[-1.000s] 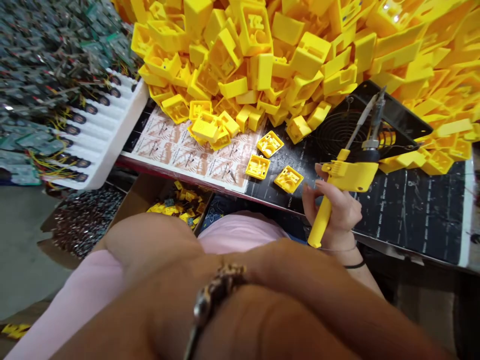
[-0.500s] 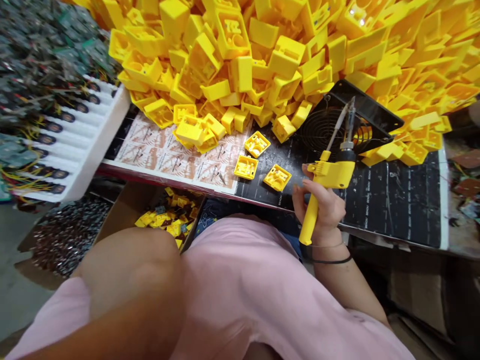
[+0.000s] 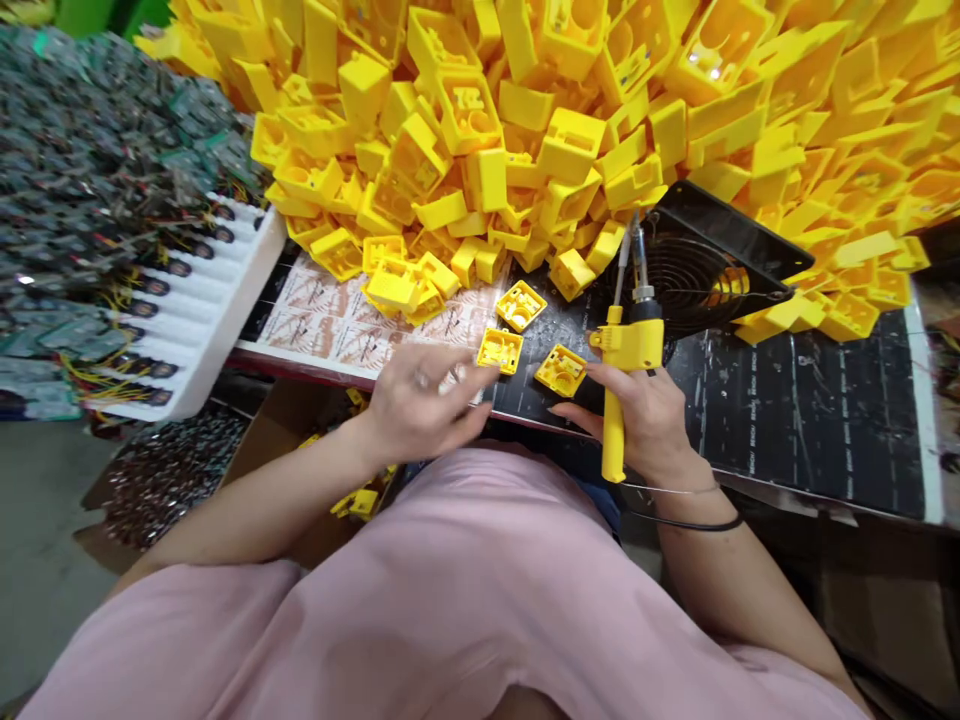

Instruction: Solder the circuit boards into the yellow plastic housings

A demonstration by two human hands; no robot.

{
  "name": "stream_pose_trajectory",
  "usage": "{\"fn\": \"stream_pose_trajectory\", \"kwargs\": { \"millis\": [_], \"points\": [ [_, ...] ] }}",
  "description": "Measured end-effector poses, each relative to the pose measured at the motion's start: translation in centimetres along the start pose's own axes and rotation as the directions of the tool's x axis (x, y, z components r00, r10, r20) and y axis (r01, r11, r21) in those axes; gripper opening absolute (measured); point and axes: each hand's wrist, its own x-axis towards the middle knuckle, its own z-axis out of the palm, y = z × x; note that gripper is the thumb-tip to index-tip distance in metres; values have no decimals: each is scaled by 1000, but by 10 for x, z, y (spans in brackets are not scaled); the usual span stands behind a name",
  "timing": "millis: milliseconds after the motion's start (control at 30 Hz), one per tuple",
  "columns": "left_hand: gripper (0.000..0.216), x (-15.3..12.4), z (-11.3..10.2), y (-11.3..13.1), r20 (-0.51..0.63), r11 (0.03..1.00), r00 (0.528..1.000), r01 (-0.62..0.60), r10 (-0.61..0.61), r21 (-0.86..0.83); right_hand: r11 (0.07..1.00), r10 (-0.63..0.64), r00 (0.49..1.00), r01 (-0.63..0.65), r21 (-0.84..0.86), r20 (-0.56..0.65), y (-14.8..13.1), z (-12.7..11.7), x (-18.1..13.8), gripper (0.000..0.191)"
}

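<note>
A heap of yellow housings (image 3: pixel 570 110) looms behind a black fan (image 3: pixel 705 270), beside a white tray (image 3: pixel 202 300).

Yellow soldering gun (image 3: pixel 626 350) upright, seemingly gripped

A single head-worn camera looks forward and steeply down from above the person's pink-clad chest, close to the near edge of the tabletop (image 3: pixel 787 400). Both hands sit near the middle of the view, the left hand (image 3: pixel 420 405) and the right hand (image 3: pixel 645 420), within arm's reach. The far half is filled by a heap of yellow housings (image 3: pixel 570 110), and a white tray (image 3: pixel 187 300) lies at the left.
</note>
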Motion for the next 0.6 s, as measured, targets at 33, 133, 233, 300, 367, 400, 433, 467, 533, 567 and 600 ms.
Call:
{"fn": "stream_pose_trajectory", "kwargs": {
  "millis": [33,133,233,300,367,400,433,467,533,567,600],
  "points": [
    [51,11,22,-5,-47,999,999,12,-10,50,999,-9,1000,9,-33,12,-1,3,3,51],
    [54,39,52,-16,-5,992,1000,32,-31,125,999,-25,999,26,-23,39,-5,9,9,38],
    [42,50,45,-24,128,994,991,-40,27,98,988,-48,994,34,148,95,-3,5,9,41],
    [32,50,38,-30,185,984,967,-178,176,-10,974,-64,988,31,225,141,2,-2,7,43],
    [32,51,35,-36,197,936,917,-326,347,-133,971,-54,986,15,237,159,5,-7,4,43],
    [35,54,36,-39,191,910,894,-376,406,-176,976,-39,988,7,216,147,5,-8,3,42],
    [38,58,37,-41,175,897,886,-394,428,-201,984,-20,992,-2,180,123,3,-8,3,43],
    [40,63,40,-43,158,904,899,-375,409,-206,990,2,995,-16,139,101,1,-7,2,45],
    [41,79,46,-42,142,962,957,-232,252,-145,997,44,997,-49,60,70,-3,-3,1,49],
    [42,88,49,-40,147,988,980,-127,138,-84,997,63,996,-65,37,63,-5,-1,0,49],
    [43,98,51,-36,169,1000,985,-24,26,-14,996,76,995,-79,33,65,-7,1,0,48]
  ]
}}
